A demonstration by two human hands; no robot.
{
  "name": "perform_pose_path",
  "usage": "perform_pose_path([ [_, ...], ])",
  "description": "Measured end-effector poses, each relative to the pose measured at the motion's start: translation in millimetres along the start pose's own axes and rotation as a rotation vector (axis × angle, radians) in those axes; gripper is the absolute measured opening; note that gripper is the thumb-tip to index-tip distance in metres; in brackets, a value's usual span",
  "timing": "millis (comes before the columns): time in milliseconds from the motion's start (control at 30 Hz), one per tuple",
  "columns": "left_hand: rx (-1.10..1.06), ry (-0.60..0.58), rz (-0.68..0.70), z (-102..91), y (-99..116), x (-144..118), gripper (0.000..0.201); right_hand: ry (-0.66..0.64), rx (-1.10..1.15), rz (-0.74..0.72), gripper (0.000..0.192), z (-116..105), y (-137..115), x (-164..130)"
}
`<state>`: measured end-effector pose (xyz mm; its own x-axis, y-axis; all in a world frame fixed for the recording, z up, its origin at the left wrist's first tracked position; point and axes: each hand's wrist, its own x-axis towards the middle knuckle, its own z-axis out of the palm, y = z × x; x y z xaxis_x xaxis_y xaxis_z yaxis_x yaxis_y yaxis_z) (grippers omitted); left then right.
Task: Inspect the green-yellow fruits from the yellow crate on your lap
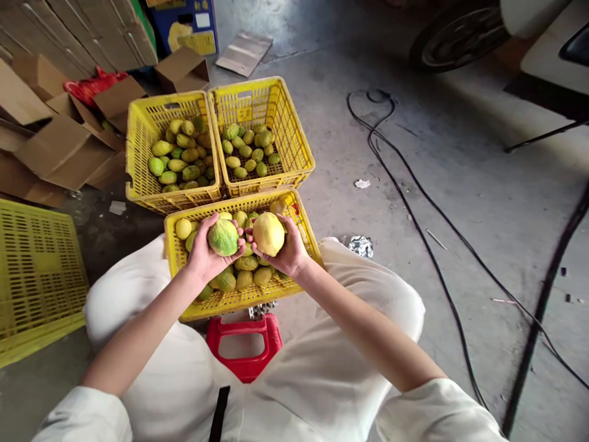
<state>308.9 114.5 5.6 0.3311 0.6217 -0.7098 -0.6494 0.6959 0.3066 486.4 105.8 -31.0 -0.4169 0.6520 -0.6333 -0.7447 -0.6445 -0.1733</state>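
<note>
My left hand (205, 255) holds a green lemon (223, 237) with yellowish patches, its fingers curled round the side and underneath. A pale yellow lemon (269, 234) sits in my right hand (291, 250), fingers wrapped round it. Both lemons are held side by side, a small gap between them, above a yellow plastic crate (239, 304) between my knees. Several green and yellow lemons (246, 279) lie in that crate, partly hidden by my hands.
Two yellow crates, left (138, 159) and right (288, 132), stand beyond with more lemons. A yellow crate (39, 276) is at far left, near open cardboard boxes (73, 150). A red plastic handle (243, 362) shows between my legs. Black cables (414, 215) cross the floor.
</note>
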Motion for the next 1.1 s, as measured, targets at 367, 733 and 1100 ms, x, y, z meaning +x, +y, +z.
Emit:
perform_pose_path([
  [367,0.039,-0.024,0.127,-5.7,8.1,-4.1,0.031,-0.047,0.113,-0.037,0.047,-6.9,-5.4,4.4],
  [733,0.118,0.022,0.194,-6.3,7.8,3.9,0.02,-0.173,0.086,-0.081,0.048,-3.4,-6.1,1.4],
  [1100,-0.021,-0.028,0.203,-3.4,12.0,-3.4,0.032,-0.128,0.049,-0.087,0.048,-6.3,-10.3,-0.3],
])
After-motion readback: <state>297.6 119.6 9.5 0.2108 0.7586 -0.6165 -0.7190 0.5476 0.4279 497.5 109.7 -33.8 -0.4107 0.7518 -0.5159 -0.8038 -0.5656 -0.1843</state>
